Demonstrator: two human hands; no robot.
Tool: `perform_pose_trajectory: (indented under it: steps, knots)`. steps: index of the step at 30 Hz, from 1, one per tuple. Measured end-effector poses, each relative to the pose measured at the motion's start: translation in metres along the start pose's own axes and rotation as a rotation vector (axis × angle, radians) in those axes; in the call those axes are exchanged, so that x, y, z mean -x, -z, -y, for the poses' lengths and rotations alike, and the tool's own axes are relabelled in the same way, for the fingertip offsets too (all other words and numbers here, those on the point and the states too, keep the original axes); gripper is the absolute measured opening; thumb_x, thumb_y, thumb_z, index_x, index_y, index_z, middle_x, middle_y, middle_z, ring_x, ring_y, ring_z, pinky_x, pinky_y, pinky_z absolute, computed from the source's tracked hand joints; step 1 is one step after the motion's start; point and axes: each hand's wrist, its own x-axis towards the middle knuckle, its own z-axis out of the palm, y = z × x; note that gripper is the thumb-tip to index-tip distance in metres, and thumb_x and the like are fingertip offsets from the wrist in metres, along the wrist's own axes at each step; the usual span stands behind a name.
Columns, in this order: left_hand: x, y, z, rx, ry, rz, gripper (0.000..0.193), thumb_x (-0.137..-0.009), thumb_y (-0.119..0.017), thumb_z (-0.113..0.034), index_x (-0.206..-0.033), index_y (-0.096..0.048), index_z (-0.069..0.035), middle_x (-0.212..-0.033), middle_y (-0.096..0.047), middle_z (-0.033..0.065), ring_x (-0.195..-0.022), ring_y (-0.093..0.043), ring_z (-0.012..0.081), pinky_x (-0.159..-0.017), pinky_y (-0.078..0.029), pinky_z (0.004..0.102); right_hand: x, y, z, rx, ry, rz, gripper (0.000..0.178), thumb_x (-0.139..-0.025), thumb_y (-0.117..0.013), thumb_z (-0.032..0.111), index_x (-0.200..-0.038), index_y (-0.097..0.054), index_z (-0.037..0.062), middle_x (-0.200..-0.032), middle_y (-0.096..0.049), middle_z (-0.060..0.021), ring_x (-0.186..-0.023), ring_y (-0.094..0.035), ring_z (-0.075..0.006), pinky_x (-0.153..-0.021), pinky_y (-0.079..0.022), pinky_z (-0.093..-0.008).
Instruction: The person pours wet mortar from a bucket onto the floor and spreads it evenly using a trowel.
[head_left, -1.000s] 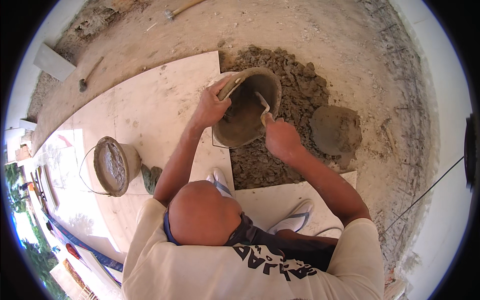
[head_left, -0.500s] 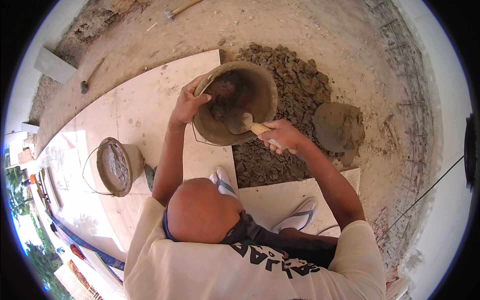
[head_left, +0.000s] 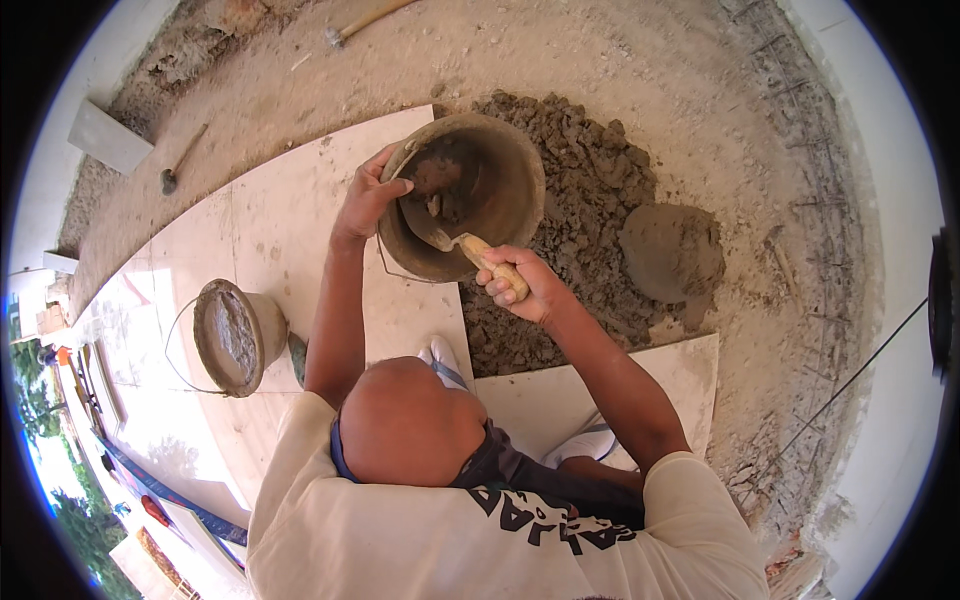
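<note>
My left hand (head_left: 370,200) grips the rim of a mortar-coated bucket (head_left: 528,195), thumb over the edge, fingers outside. The bucket is tipped so that its mouth faces me, and dark wet mortar clings to the inside. In my right hand (head_left: 525,283) is a trowel (head_left: 480,251), held by its wooden handle. Its blade reaches into the bucket near the lower rim, partly lost against the mortar. Just right of the bucket lies a heap of grey-brown mortar (head_left: 600,165), with a smoother rounded lump (head_left: 665,250) at its right side.
To the left stands another bucket (head_left: 265,325) with grey mix inside and a wire handle. Pale panels (head_left: 290,230) cover the ground under it. A hammer (head_left: 365,22) and a mallet (head_left: 180,165) lie farther off. Exposed rebar (head_left: 820,205) runs along the right wall.
My right hand has moved left and slightly down, turning the trowel inside the bucket. The bucket and my left hand have shifted a little left.
</note>
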Motion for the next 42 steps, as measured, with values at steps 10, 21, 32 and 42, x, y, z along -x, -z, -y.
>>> perform_pose_trajectory:
  steps: [10,21,32,42]
  knots:
    - [-0.007,-0.016,-0.010,-0.048,-0.009,-0.002,0.061,-0.081,-0.056,0.006,-0.142,-0.048,0.004,-0.126,-0.064,0.0108,-0.115,-0.061,0.0162,-0.103,-0.047,0.0313,-0.007,-0.004,0.009,-0.129,0.107,0.174,0.038,-0.096,-0.060,0.020,-0.127,-0.047,0.0017,-0.084,-0.057,-0.0090,-0.057,-0.052,-0.0070,-0.041,-0.041,-0.0181]
    - [-0.009,-0.008,-0.003,-0.138,-0.037,-0.042,0.059,-0.081,-0.054,0.006,-0.140,-0.049,0.004,-0.127,-0.064,0.0106,-0.113,-0.062,0.0162,-0.103,-0.047,0.0316,0.009,-0.019,0.007,1.329,0.506,-0.724,0.054,-0.088,-0.068,0.016,-0.137,-0.050,0.0001,-0.094,-0.067,-0.0177,-0.071,-0.067,-0.0236,-0.062,-0.053,-0.0371]
    - [-0.012,-0.007,-0.004,-0.197,0.004,-0.008,0.058,-0.080,-0.055,0.006,-0.138,-0.051,0.004,-0.125,-0.065,0.0100,-0.111,-0.062,0.0145,-0.101,-0.048,0.0308,-0.006,-0.057,-0.009,2.125,0.714,-0.589,0.052,-0.085,-0.061,0.007,-0.131,-0.048,-0.0112,-0.096,-0.064,-0.0274,-0.080,-0.069,-0.0403,-0.072,-0.059,-0.0444]
    - [-0.009,-0.009,-0.001,-0.205,0.033,-0.053,0.059,-0.079,-0.054,0.005,-0.138,-0.052,0.003,-0.124,-0.066,0.0094,-0.110,-0.063,0.0152,-0.101,-0.048,0.0311,0.021,-0.020,0.030,2.370,0.621,-0.328,0.051,-0.087,-0.054,0.005,-0.136,-0.049,-0.0063,-0.101,-0.062,-0.0260,-0.082,-0.069,-0.0390,-0.073,-0.057,-0.0468]
